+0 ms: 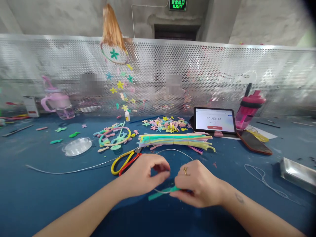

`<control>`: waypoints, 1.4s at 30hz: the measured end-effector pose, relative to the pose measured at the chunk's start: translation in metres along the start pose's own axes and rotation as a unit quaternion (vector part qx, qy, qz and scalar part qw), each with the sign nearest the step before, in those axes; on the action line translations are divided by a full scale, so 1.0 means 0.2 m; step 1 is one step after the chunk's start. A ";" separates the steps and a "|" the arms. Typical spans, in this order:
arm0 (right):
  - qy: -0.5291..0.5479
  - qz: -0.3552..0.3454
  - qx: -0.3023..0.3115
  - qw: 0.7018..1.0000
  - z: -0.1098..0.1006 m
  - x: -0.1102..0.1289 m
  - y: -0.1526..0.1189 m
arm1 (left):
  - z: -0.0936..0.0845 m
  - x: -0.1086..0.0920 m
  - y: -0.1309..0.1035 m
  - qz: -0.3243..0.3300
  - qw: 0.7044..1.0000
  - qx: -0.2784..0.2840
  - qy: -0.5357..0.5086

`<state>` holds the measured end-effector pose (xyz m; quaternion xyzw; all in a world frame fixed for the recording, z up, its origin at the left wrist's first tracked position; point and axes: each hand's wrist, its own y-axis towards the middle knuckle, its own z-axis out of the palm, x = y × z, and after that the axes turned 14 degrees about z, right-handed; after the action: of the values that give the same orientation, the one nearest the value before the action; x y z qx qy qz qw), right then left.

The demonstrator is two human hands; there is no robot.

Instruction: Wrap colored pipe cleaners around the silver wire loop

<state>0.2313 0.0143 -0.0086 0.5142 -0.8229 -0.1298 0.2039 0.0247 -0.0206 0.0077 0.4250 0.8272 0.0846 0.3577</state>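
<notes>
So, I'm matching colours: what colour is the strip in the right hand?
The strip is teal green: head view.

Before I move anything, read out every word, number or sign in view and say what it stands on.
"安全出口 EXIT": green sign at the top edge.
"00:03:41": propped-up screen.
Too small to read: the writing on that screen's red button and top bar.
Too blurred: the small white bottle's label.

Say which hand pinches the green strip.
The right hand, wearing the gold ring; the left hand shows no ring and appears clear of the green strip.
</notes>
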 end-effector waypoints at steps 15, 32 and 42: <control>-0.069 -0.027 0.012 0.997 0.02 0.02 -0.02 | 0.00 0.05 0.02 -0.099 0.978 0.112 -0.143; 0.075 0.213 0.007 0.974 0.01 -0.07 0.04 | 0.17 0.00 -0.09 0.247 0.843 0.043 0.476; 0.026 0.084 -0.016 0.996 0.00 -0.02 0.01 | 0.04 -0.01 -0.03 0.084 0.975 -0.110 0.175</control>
<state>0.2307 0.0195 -0.0092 0.4432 -0.8555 -0.1120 0.2432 0.0269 -0.0272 0.0014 0.4295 0.8241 0.2778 0.2434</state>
